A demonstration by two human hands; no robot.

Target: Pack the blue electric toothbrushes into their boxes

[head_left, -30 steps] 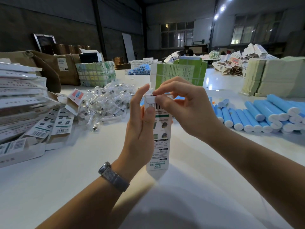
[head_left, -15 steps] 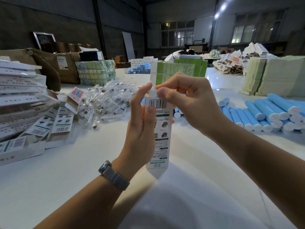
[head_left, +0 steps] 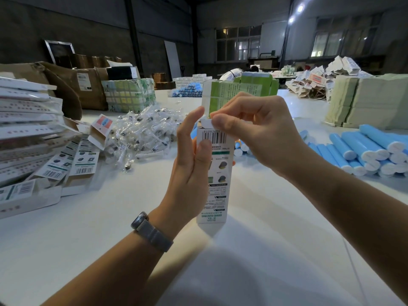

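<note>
A tall white toothbrush box [head_left: 217,180] with a barcode and green print stands upright just above the white table. My left hand [head_left: 189,171] holds its left side, thumb across the front and index finger raised beside the top. My right hand [head_left: 254,131] pinches the box's top flap between thumb and forefinger. Whatever is inside the box is hidden. Blue electric toothbrushes [head_left: 362,151] with white ends lie piled at the right, and a few more [head_left: 240,149] show behind the box.
Flattened white boxes [head_left: 33,138] are stacked at the left. A heap of clear-bagged parts [head_left: 143,133] lies behind my left hand. A green carton bundle [head_left: 238,93] stands beyond the box, with brown cartons [head_left: 88,89] and beige stacks [head_left: 371,100] farther back.
The box has lifted slightly off the table. My right hand's pinch has shifted on the top flap, and the flap now stands a little raised.
</note>
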